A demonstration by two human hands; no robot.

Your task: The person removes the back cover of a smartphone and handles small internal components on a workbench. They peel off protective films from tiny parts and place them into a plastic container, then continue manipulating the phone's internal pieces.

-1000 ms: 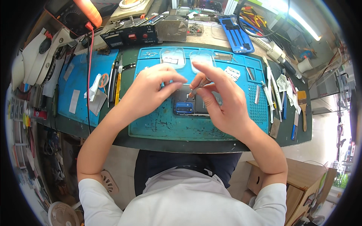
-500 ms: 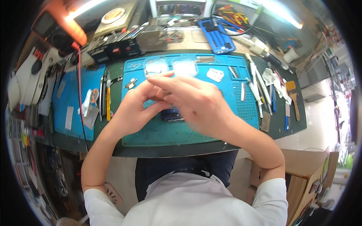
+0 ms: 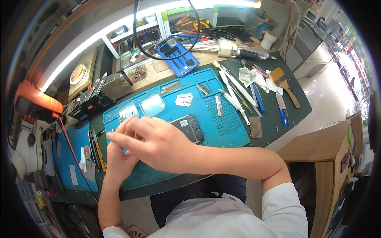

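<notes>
My right hand (image 3: pixel 160 139) lies over my left hand (image 3: pixel 120 162), above the left part of the teal work mat (image 3: pixel 147 180). The fingers of both are bent and drawn together, and the right hand covers most of the left fingertips. Anything pinched between them is hidden. Just right of the right hand, an opened dark grey phone (image 3: pixel 190 129) lies flat on the mat, partly covered by that hand. Beyond the hands stand two clear plastic boxes, the nearer to the middle being a shallow clear box (image 3: pixel 152 105). A sheet of small white labels (image 3: pixel 183 100) lies beside it.
Syringes (image 3: pixel 234 101), a blue-handled blade (image 3: pixel 282 113) and a wooden brush (image 3: pixel 287 87) lie at the right. A blue phone holder (image 3: pixel 178 59) sits at the back, under a black cable loop (image 3: pixel 137 35). An orange multimeter (image 3: pixel 37 101) with a red lead stands left.
The view has swung to the right and tilted. My hands have shifted toward the mat's left side, the right now crossing over the left, and more of the phone shows.
</notes>
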